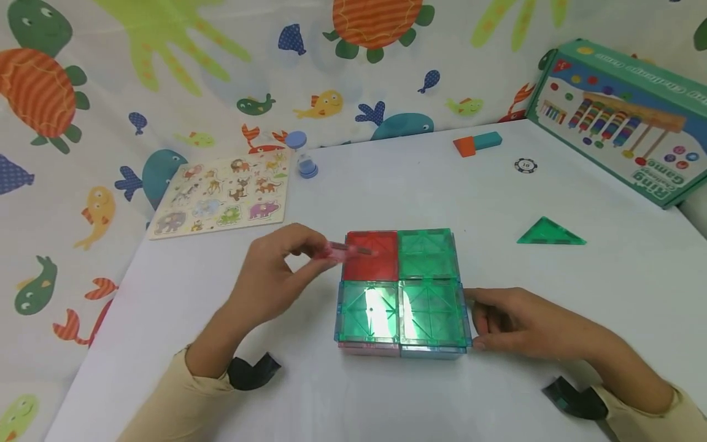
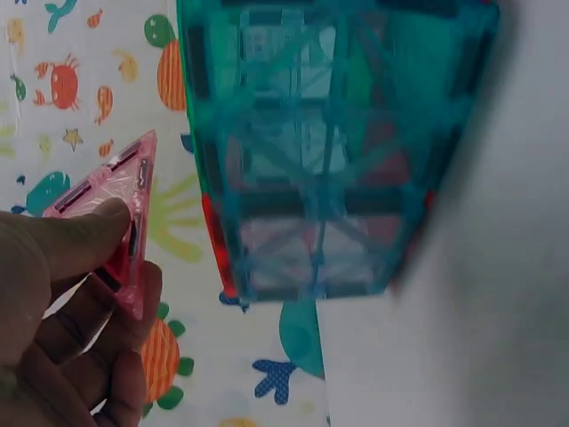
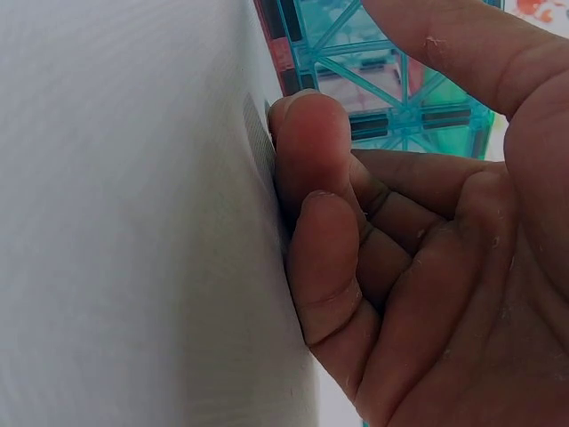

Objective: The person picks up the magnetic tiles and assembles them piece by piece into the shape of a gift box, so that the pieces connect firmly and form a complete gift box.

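A low box of translucent magnetic tiles (image 1: 431, 310) stands on the table, its top made of one red square and three green squares; blue tiles show along its sides. To its left, my left hand (image 1: 278, 273) pinches a pink-red triangular magnetic tile (image 2: 133, 209) between thumb and fingers, near the red square (image 1: 372, 256). At the box's right side is my right hand (image 1: 530, 322), thumb and index fingertips at the wall, the other fingers loosely bent. Low against the white table lie those bent fingers (image 3: 324, 258) in the right wrist view.
A green triangular tile (image 1: 549, 233) lies to the right. Behind are a wooden animal puzzle board (image 1: 221, 193), a small blue-capped sand timer (image 1: 305, 161), orange and teal blocks (image 1: 486, 141), a poker chip (image 1: 526, 166) and a ring game box (image 1: 613, 123).
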Tool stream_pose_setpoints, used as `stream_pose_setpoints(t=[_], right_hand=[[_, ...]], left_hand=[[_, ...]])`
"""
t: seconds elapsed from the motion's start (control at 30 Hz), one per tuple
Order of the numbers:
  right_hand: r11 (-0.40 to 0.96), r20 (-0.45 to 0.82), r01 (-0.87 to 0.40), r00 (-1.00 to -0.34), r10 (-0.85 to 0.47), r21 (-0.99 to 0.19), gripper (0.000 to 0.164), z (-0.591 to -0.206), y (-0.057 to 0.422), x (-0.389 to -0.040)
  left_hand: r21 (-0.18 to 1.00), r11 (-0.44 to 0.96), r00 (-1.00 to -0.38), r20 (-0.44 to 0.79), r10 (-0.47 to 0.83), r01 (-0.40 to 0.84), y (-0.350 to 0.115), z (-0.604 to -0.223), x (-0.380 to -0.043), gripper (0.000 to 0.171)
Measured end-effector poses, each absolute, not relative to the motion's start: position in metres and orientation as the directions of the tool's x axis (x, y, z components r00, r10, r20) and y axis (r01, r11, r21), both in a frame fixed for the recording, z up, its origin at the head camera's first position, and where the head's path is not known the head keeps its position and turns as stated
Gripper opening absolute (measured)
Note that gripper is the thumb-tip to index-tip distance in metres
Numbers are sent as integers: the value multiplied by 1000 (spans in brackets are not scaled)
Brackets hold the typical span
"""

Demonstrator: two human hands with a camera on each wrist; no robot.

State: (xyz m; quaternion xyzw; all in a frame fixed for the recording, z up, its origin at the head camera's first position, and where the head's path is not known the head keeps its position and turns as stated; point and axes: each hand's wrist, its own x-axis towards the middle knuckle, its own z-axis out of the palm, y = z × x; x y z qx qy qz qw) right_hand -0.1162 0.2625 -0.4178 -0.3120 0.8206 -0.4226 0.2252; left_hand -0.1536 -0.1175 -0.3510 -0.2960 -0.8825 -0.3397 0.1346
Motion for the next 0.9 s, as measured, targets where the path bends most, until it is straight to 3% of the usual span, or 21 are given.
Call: stream_pose_setpoints(t=[0.1,0.37,0.57,0.7,0.8,0.9], right_hand=[[439,-98,-323,-703,-704,-838,53,-418,263,-116],[457,-97,-339,-708,-700,-822,52,-416,261,-116],[458,-97,-335,-712,-695,-824,51,-415,265,-116],[470,-102,-330,-721,-685,-819,55,-414,270,-115],[530,-22,-377,-799,-601,-760,53,-411,281,-121],[695,139,-367,-921,-363,-619,44,-409,300,-133]], left_hand=[[501,544,-739,430,518,673,-98,-349,-150,17],[472,517,-698,423,577,714,-83,-359,-151,16],[421,553,-695,432,575,719,-82,-365,-149,26],[460,568,-730,397,557,683,-93,-373,-145,44],[544,575,-785,324,527,611,-109,-380,-137,62],[636,560,-825,237,513,531,-125,-386,-125,81]])
